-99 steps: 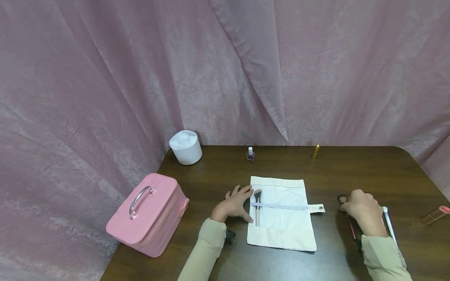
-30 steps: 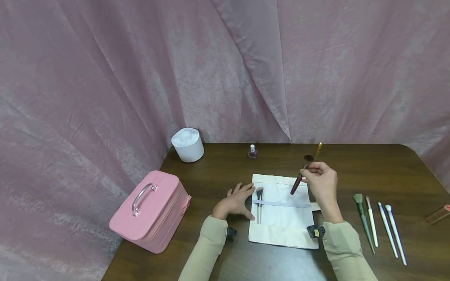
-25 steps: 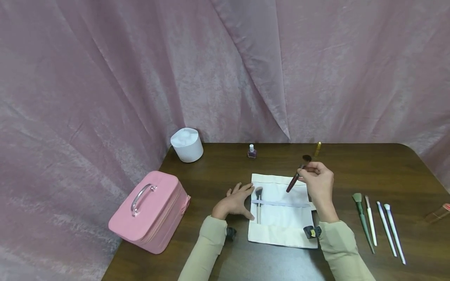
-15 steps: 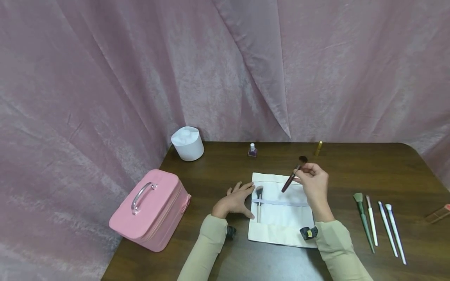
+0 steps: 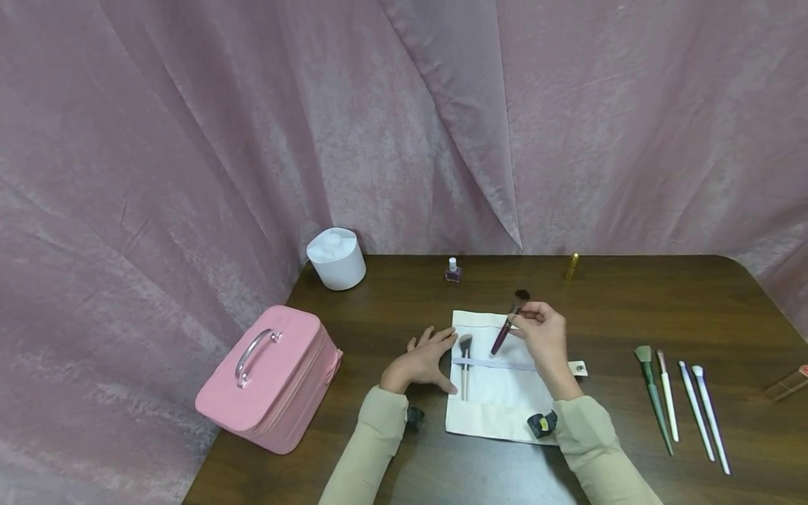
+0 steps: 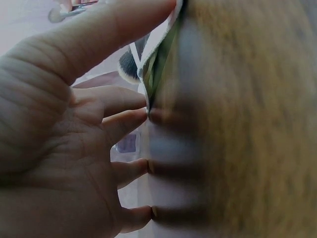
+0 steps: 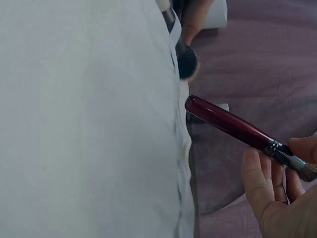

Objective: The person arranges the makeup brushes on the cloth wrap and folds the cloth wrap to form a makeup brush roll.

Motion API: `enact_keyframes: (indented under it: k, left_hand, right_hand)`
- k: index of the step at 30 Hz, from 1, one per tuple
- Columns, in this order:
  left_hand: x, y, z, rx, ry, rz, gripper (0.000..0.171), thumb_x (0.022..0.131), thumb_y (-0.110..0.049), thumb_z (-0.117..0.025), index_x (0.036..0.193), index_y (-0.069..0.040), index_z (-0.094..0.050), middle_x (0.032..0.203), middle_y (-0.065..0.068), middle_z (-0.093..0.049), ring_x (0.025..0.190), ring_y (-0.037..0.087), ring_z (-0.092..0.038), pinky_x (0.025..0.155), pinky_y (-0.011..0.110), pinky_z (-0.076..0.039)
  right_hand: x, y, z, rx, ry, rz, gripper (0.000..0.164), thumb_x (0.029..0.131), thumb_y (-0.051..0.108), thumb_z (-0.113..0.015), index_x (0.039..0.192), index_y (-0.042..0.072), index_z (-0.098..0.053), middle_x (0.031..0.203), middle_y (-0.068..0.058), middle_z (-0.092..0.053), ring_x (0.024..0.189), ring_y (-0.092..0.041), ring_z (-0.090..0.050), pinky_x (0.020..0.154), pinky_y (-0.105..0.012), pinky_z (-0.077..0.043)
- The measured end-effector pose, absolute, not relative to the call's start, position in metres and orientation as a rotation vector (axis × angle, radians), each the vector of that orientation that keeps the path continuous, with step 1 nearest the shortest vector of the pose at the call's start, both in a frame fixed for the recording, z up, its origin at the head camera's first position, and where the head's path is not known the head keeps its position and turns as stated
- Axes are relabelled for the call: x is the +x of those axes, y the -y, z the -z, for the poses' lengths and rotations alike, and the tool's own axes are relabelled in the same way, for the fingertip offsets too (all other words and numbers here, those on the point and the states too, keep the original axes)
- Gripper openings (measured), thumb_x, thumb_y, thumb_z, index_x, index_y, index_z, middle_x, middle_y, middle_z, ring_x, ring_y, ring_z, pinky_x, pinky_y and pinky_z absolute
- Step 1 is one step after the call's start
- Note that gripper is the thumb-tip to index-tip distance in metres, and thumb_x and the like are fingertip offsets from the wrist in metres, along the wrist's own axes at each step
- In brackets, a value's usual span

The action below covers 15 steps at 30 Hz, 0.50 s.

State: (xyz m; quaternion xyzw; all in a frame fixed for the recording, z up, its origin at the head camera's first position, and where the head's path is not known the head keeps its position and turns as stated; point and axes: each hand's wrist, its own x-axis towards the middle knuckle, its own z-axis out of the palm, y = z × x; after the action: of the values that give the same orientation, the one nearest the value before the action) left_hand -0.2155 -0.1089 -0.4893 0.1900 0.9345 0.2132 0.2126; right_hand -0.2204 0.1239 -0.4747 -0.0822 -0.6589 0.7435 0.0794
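My right hand pinches a makeup brush with a dark red handle near its ferrule, bristles up and handle end slanting down. It is over the white cloth brush roll, close above the lavender elastic band. A pale-handled makeup brush with dark, light-tipped bristles is tucked under that band at the roll's left side. My left hand rests with spread fingers at the roll's left edge; in the left wrist view its fingertips meet the tabletop.
Right of the roll lie a green brush, a white brush and two pale blue-white brushes. A pink case stands left. Along the back are a white tissue roll, nail polish and a gold tube.
My right hand has picked up the dark red brush from the right of the table and carried it left over the roll, lowering it slightly. My left hand has stayed put.
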Motion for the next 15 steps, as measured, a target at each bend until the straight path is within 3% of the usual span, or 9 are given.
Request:
enact_keyframes:
  k: [15]
  left_hand:
    - [-0.2166,0.1081,0.4908,0.525,-2.604,-0.569,0.107,0.074,-0.031,-0.093,0.160,-0.014,-0.032,0.168,-0.004,-0.019,0.154,0.033,-0.006,0.117,0.064,-0.011]
  right_hand:
    - [-0.2203,-0.1157,0.4807,-0.207,2.180,-2.204,0.022,0.093,-0.009,-0.064,0.111,-0.016,-0.055,0.093,-0.012,-0.063,0.075,-0.005,-0.063,0.073,-0.030,-0.059]
